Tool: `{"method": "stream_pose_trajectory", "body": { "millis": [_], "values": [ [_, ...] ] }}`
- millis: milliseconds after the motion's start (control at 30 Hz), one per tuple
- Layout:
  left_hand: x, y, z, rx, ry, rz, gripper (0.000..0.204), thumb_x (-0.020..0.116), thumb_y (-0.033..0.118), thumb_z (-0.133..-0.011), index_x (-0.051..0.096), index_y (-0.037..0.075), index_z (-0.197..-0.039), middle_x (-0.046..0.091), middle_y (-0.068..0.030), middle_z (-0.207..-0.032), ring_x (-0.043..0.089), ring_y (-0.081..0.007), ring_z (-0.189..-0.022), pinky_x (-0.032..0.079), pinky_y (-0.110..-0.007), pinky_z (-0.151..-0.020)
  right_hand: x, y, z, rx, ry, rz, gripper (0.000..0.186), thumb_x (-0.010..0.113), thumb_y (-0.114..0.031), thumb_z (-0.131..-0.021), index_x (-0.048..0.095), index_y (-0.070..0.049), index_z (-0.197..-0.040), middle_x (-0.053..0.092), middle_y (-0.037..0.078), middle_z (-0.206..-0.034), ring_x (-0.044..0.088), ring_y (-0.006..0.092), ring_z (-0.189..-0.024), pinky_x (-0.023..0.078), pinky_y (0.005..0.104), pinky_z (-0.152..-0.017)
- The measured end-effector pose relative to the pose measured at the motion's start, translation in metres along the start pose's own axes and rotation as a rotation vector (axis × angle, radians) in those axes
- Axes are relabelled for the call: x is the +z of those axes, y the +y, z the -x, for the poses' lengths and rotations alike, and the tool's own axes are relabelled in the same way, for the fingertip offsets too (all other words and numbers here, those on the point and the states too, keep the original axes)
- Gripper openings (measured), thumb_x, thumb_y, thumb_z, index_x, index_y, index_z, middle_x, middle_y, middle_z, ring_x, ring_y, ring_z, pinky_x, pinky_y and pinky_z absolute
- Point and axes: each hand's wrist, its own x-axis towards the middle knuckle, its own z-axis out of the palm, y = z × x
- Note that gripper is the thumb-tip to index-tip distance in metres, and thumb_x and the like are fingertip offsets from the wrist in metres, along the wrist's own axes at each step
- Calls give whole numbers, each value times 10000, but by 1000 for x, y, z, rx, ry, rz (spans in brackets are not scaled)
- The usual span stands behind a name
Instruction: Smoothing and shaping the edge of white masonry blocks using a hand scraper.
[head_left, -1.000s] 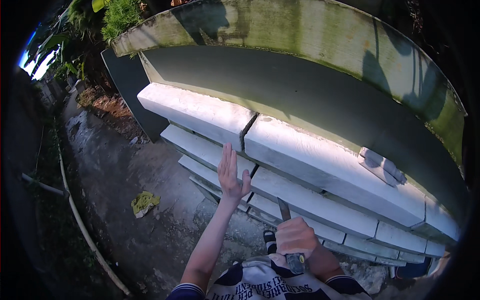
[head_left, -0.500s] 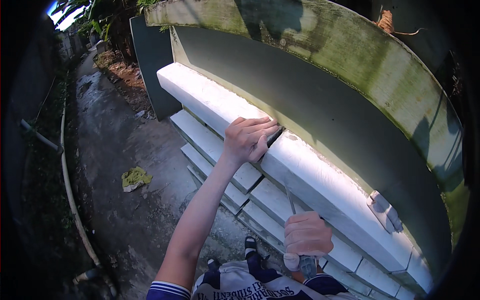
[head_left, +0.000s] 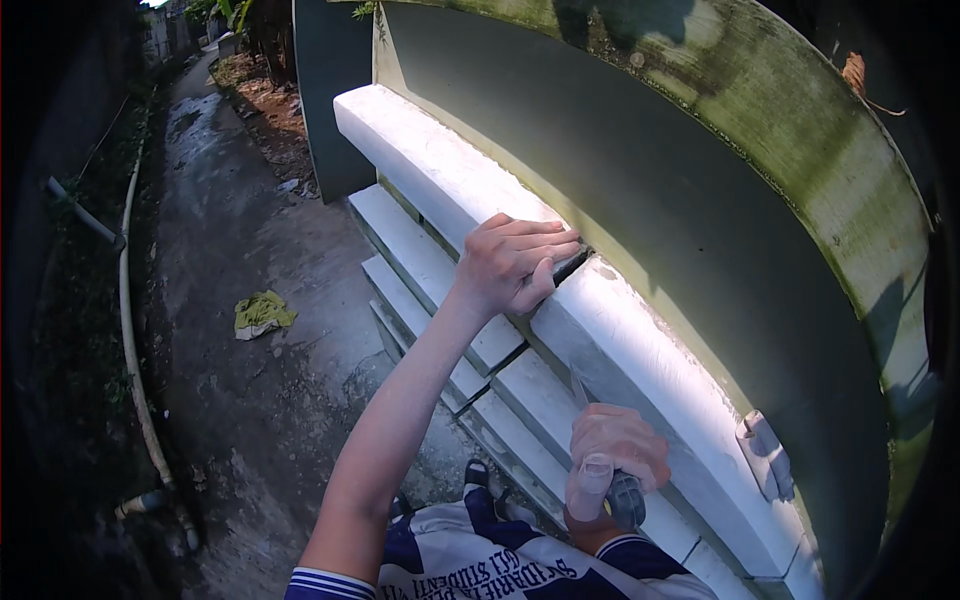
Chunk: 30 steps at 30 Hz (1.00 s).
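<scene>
My left hand (head_left: 513, 262) lies on the top white ledge (head_left: 440, 150), beside a dark gap (head_left: 572, 266) between two of its blocks. Its fingers are stretched out over the surface, with the thumb apart. Lower and to the right, my right hand (head_left: 615, 450) is closed around the grey handle (head_left: 627, 500) of a tool that looks like a screwdriver. A thin metal shaft (head_left: 579, 388) sticks out beyond the fist toward the front face of the ledge. Whether its tip touches the ledge, I cannot tell. Whitish dust coats the right thumb.
White stepped courses (head_left: 530, 385) run below the ledge. Behind it rises a curved green-stained wall (head_left: 780, 130). A grey-white lump (head_left: 765, 455) rests on the ledge at right. A yellow-green cloth (head_left: 264, 314) lies on the concrete path (head_left: 230, 400), with a long pipe (head_left: 128, 320) at left.
The view has shifted slightly. My right fist has turned, showing its thumb and more of the handle, while less of the shaft shows. My left hand stays on the ledge by the gap.
</scene>
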Motion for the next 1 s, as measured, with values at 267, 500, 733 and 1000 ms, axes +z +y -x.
{"method": "stream_pose_trajectory", "body": {
  "millis": [267,500,733,1000],
  "values": [
    [-1,2,3,-25,18,-22,357,459,160,-874,796,179,-990,784,19,-1058,737,-110,-1008,513,-288,-749,-3,9,7,22,39,99,365,583,-138,-973,426,-91,-647,406,-5,-430,361,101,-310,323,257,-350],
    [-3,1,7,-44,9,-34,355,451,156,-894,792,171,-993,780,16,-1077,732,-114,-1029,527,-292,-782,-3,5,13,29,78,-64,329,609,-140,-967,448,-79,-686,383,-4,-456,311,95,-339,285,262,-372],
    [0,3,4,-47,11,-19,350,452,168,-906,789,172,-1002,778,14,-1089,731,-118,-1038,530,-295,-788,-9,4,13,-86,120,-93,339,582,-140,-975,433,-91,-675,372,-6,-450,301,86,-339,253,257,-373],
    [3,3,7,-53,31,-25,339,461,166,-903,791,172,-980,782,21,-1067,732,-115,-1033,524,-292,-780,-13,-4,17,-75,165,-98,336,556,-134,-989,418,-101,-685,319,-21,-449,271,78,-356,247,254,-399]
  ]
}}
